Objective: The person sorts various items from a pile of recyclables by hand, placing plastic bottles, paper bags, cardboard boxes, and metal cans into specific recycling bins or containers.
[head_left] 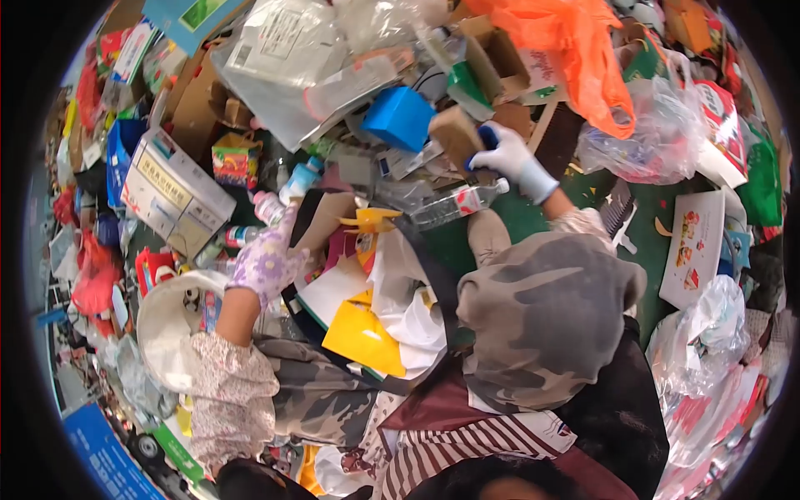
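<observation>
My right hand [515, 158], in a white glove with blue fingertips, pinches the edge of a small brown cardboard box [458, 140]. Just below it lies a clear plastic bottle [458, 207] with a red and white label. My left hand [271, 260], in a purple-flowered glove, is closed at the left rim of a dark bin [446, 292], against a taupe flap-like piece [323, 218]; its fingertips are partly hidden. In the bin are white paper and a yellow sheet [365, 335]. A pink-capped bottle [268, 207] sits behind my left hand.
A white bucket [171, 333] stands by my left forearm. Ahead are a blue box [398, 118], an orange plastic bag [558, 42] and a large printed carton [177, 192]. Mixed waste surrounds me. To the right are a white printed box [692, 248] and clear plastic bags [700, 333].
</observation>
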`<state>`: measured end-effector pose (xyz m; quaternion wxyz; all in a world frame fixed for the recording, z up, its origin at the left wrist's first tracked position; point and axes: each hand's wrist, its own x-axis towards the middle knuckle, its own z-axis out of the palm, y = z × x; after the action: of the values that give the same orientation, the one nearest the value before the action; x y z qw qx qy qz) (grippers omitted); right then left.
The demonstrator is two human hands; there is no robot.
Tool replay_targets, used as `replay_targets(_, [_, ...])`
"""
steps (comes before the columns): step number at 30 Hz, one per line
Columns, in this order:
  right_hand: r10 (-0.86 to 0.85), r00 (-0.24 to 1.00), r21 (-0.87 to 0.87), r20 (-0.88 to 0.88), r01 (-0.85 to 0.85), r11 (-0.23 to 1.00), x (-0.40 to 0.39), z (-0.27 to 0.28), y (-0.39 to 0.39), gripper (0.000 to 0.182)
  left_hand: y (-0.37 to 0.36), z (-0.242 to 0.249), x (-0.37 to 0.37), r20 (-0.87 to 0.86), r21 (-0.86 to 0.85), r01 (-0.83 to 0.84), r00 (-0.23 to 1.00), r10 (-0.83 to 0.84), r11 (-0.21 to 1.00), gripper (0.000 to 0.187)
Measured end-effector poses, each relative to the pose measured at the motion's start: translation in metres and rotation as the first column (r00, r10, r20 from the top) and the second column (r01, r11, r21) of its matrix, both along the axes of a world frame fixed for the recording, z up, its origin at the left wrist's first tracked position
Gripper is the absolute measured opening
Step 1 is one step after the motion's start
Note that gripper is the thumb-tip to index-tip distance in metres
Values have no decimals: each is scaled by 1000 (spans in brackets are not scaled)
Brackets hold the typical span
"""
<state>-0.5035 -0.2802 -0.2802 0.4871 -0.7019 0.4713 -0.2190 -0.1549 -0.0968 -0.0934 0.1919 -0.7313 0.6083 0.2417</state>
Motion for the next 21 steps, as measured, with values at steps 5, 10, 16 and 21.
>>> replay_targets(5, [-25, 792, 417, 610, -294, 860, 30, 142, 20, 49, 3, -16, 13, 44, -138, 155, 988, -150, 978, 66])
replay_targets(10, [675, 655, 306, 340, -756, 579, 82, 171, 55, 69, -9, -5, 2, -4, -114, 38, 999, -39, 993, 58])
replay_targets(16, [110, 973, 293, 202, -167, 941, 39, 66, -7, 36, 4, -18, 21, 51, -117, 126, 991, -121, 985, 59])
replay_targets(21, [-182, 427, -303, -886, -235, 923, -40, -76, -58, 79, -4, 3, -2, 14, -35, 16, 1000, -16, 999, 64])
